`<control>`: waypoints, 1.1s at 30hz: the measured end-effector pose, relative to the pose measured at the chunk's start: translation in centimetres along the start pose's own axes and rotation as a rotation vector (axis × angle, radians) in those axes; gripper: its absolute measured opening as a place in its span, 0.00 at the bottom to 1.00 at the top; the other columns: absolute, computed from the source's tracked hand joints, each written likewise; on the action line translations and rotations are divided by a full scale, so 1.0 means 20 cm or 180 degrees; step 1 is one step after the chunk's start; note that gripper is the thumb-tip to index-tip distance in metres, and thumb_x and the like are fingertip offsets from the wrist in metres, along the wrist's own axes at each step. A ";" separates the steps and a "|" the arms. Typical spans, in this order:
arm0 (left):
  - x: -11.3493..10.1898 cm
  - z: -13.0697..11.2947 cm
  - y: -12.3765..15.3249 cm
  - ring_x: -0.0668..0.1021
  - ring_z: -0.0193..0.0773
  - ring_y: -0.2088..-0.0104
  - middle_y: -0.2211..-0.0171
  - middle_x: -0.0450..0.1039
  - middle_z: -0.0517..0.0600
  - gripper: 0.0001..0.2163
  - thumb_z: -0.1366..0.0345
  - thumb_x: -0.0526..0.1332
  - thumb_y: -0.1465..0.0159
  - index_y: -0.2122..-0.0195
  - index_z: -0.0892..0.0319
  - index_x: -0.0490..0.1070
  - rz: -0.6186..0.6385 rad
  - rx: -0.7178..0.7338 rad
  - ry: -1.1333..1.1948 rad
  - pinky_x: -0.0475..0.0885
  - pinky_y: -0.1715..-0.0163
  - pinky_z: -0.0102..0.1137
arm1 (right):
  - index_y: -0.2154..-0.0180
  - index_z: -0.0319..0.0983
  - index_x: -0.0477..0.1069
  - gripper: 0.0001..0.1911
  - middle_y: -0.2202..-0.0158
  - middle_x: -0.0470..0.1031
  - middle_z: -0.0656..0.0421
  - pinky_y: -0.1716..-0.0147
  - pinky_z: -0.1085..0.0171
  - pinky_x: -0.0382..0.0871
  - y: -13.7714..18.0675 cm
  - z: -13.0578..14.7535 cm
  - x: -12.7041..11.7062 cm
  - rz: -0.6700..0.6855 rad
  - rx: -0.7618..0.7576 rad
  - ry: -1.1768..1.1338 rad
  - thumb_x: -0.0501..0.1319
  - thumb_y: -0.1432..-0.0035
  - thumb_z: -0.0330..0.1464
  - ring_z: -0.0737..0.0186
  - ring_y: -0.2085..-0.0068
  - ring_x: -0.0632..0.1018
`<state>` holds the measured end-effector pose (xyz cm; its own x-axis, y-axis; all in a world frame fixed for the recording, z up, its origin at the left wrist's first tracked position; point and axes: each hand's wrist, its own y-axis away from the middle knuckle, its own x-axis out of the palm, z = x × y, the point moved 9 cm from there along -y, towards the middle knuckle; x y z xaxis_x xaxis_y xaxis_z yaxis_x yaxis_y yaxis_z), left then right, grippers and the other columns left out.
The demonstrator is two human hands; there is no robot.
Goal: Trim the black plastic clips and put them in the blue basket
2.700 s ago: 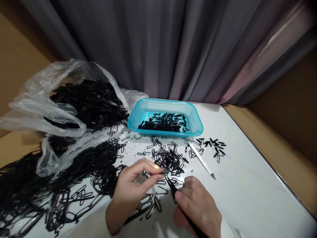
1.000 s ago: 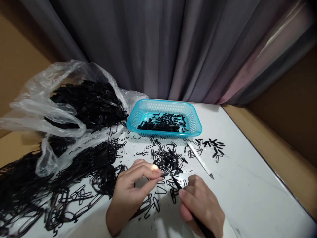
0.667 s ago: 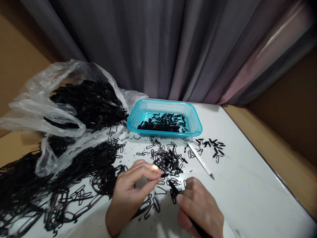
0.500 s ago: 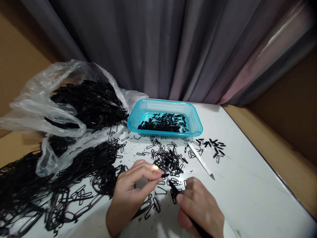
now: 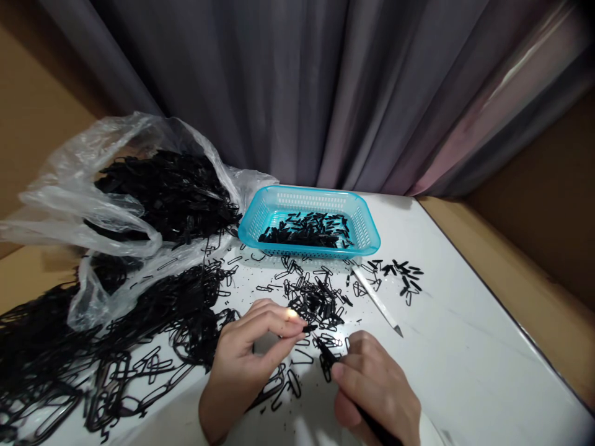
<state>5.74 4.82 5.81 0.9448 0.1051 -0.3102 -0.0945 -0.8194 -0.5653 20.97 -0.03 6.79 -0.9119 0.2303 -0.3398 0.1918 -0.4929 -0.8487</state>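
Between thumb and fingertips, my left hand pinches a small black strip-like piece. My right hand is closed round a black-handled tool with a thin tip, perhaps a craft knife or soldering iron; the kind is not clear. Its tip points at the small piece and is very close to it; whether they touch I cannot tell. Just beyond the hands lies a heap of small black pieces and thin black loops on the white table. A bright spot of light falls on my left fingertips.
Behind the heap stands a blue plastic basket holding many short black pieces. A white, dark-tipped stick and a few black pieces lie right. At left are a clear plastic bag of black parts and tangled black frames.
Almost nothing differs. Both hands keep the same place and hold, with at most a slight shift of the tool's tip near the small piece.
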 end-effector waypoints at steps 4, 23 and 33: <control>0.00 -0.01 0.00 0.80 0.34 0.69 0.71 0.80 0.46 0.08 0.78 0.65 0.43 0.72 0.57 0.74 0.0004 0.0070 -0.0024 0.75 0.67 0.30 | 0.48 0.38 0.66 0.14 0.75 0.71 0.60 0.73 0.60 0.68 0.02 -0.02 0.00 0.0026 -0.0002 -0.0099 0.54 0.35 0.30 0.65 0.75 0.68; 0.01 -0.01 0.00 0.79 0.35 0.70 0.71 0.80 0.47 0.09 0.78 0.65 0.43 0.72 0.56 0.73 0.0019 0.0122 -0.0072 0.75 0.67 0.32 | 0.59 0.38 0.72 0.08 0.78 0.66 0.62 0.76 0.63 0.62 0.02 -0.20 0.00 -0.0696 0.0902 -0.1396 0.55 0.35 0.31 0.67 0.77 0.65; 0.00 -0.01 0.01 0.79 0.33 0.70 0.71 0.80 0.45 0.09 0.79 0.65 0.43 0.72 0.56 0.73 0.0011 0.0113 0.0020 0.74 0.66 0.30 | 0.64 0.41 0.70 0.08 0.80 0.61 0.66 0.83 0.71 0.53 0.09 -0.39 0.05 -0.0754 0.1995 -0.1919 0.53 0.33 0.32 0.72 0.81 0.63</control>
<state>5.88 4.59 5.90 0.9464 0.0986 -0.3076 -0.1088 -0.7993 -0.5910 23.14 5.86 1.77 -0.9717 -0.0081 0.2360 -0.0977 -0.8961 -0.4329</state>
